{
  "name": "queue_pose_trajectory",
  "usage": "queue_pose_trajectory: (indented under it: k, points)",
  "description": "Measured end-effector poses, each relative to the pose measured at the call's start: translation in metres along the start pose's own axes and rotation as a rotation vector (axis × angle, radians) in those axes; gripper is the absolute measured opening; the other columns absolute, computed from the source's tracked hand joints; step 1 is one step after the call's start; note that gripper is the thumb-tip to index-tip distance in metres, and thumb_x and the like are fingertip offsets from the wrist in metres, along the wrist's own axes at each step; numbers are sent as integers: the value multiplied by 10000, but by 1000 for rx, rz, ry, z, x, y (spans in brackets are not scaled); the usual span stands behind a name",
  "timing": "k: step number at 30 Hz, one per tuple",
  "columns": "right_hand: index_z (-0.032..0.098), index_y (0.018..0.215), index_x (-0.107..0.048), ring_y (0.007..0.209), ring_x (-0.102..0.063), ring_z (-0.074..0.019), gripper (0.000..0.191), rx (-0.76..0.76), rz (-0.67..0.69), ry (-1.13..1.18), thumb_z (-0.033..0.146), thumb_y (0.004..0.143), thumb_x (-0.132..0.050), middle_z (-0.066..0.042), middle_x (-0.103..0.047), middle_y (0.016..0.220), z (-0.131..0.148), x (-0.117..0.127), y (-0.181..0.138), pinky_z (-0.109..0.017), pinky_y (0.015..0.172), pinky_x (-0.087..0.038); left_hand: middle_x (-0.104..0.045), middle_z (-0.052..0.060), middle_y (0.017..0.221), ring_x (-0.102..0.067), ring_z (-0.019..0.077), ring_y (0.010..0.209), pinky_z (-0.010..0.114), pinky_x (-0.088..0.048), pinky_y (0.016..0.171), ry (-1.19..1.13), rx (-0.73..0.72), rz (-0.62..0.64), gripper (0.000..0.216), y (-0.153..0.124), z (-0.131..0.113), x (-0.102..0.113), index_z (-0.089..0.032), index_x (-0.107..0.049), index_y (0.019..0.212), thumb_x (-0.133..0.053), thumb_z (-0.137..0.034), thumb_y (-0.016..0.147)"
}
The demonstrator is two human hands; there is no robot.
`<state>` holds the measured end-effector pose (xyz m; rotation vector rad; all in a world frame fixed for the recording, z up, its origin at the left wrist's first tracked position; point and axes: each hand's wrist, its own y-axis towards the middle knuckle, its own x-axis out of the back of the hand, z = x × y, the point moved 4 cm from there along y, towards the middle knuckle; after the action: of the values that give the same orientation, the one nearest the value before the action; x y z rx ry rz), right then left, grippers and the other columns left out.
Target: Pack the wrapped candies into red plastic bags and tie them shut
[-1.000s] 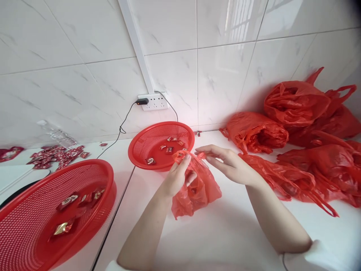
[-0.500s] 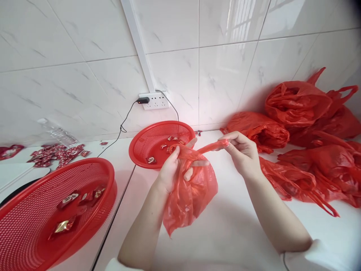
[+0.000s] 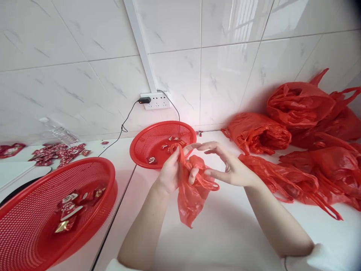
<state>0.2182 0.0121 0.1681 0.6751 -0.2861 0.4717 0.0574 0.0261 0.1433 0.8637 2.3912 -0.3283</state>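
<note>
A thin red plastic bag (image 3: 193, 201) hangs crumpled over the white table, its lower corner pointing down. My left hand (image 3: 172, 171) is closed around its gathered top, and one fingertip pokes out among the folds. A loop of the bag sticks out to the right below my right thumb. My right hand (image 3: 225, 165) curves around the bag's right side, thumb and fingers apart. Its fingertips are close to the bag and to my left fingers; whether they touch is unclear.
Small wrapped packets lie in a large red basket (image 3: 109, 165) at left and a smaller red basket (image 3: 138, 145) behind my left hand. More packets (image 3: 56, 154) and a clear bottle (image 3: 60, 132) sit by the wall. Red bags (image 3: 301, 103) are heaped at right. A cable runs from the socket strip (image 3: 158, 101).
My right hand has let go of the stretched bag end and come in leftward, its fingers opening. The bag is bunched narrower, with a loop now showing at its right side.
</note>
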Motion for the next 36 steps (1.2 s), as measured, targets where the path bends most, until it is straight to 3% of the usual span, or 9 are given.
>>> queue_pose_trajectory:
  k: [3,6,11,14,17,22,28,32,36]
  points:
    - [295,1410,-354,1276,-470,-232,684,-36,134,112,207,814,-679,-87,-471,1392,-5,-13,2,-442,1057,-404,-622,13,564,-582,160,410,251,-454,459,139,-8,1,639,-2,2,-3,-192,-450,1382,-271,-613,936]
    - [294,1387,-390,1047,-588,-189,589,-97,107,104,182,853,-610,-55,-603,1133,-12,-16,2,-410,970,-465,-622,8,561,-564,153,395,266,-453,468,331,-9,-76,659,-6,-2,-1,-184,-471,1368,-259,-629,931]
    - [302,1415,-355,853,-594,-157,598,-237,114,83,192,871,-578,2,-608,878,-28,-15,-2,-381,869,-488,-691,67,761,-655,187,699,312,-508,710,698,-433,-428,533,-14,-22,6,-156,-661,1135,-353,-549,948]
    - [282,1440,-318,778,-576,-142,699,-329,166,171,277,832,-662,16,-590,832,-36,-16,-3,-334,776,-502,-698,97,896,-643,231,881,346,-492,799,688,-576,-350,434,-12,-20,1,-158,-706,973,-428,-490,938]
    - [200,1255,-529,781,-579,-136,419,-343,177,381,409,896,-580,-15,-602,851,-38,-16,1,-311,755,-497,-687,111,889,-636,251,887,354,-491,755,536,-530,-212,379,-7,-14,-3,-156,-701,872,-481,-461,915]
    - [184,978,-633,799,-589,-137,253,-309,-74,442,404,854,-652,-40,-657,895,-40,-7,6,-281,714,-471,-665,111,838,-620,246,874,334,-478,734,499,-423,-145,326,-1,-8,-5,-150,-674,777,-546,-427,890]
    - [183,780,-569,718,-548,-120,250,-351,-157,610,410,868,-627,-6,-598,768,-45,-7,3,-266,680,-450,-677,118,871,-607,249,911,350,-449,797,565,-375,-92,386,2,-6,-4,-163,-603,679,-474,-431,926]
    - [214,739,-472,604,-446,-124,275,-372,-264,829,423,850,-612,32,-418,614,-38,-2,2,-224,496,-356,-679,118,802,-593,279,943,398,-416,877,608,-437,-114,410,-9,-19,-3,-184,-515,590,-483,-431,915]
    - [241,675,-355,523,-307,-139,336,-221,-472,733,407,850,-589,55,-166,568,-20,25,0,-230,430,-298,-575,65,591,-592,276,874,415,-407,900,612,-524,-165,422,-27,-39,1,-208,-488,552,-496,-449,899]
